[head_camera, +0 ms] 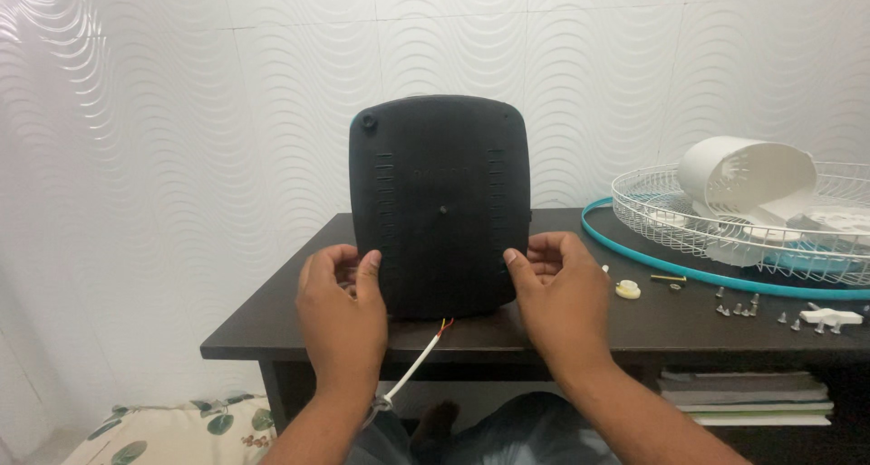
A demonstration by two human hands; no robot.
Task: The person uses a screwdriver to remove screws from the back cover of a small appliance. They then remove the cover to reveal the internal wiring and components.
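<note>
Room: we sit facing a white wall of wavy-patterned tiles (181, 111), with a dark wooden table (272, 324) pushed against it.
Base: we hold a black square fan base (440, 207) upright on the table's near part, its flat underside turned toward us, with rounded corners, two columns of slots and a small centre screw.
Left hand: our left hand (340, 306) wraps the lower left edge, thumb laid on the face and fingers curled behind, pinching the rim.
Right hand: our right hand (557, 288) mirrors it on the lower right edge, thumb tip pressed to the face, fingers bent around the side.
Cable: a white cable (412, 365) with red and yellow cores showing leaves the bottom edge and drops between our arms.
Handling: we judge the base a stiff moulded plastic shell, fairly light but bulky, and smooth enough to slide; the two side edges low down look the safest hold, well away from the loose cable.
Small parts: to the right lie a little cream cap (627, 290), a yellow-handled pin (668, 277) and scattered screws (739, 308) beside a white bracket (829, 316).
Further right: a white wire fan guard (671, 216) rests inside a teal ring (634, 252) and holds a white housing (743, 175).
Below: books (748, 397) are stacked under the table, and a leaf-print cushion (172, 433) lies on the floor at left.
</note>
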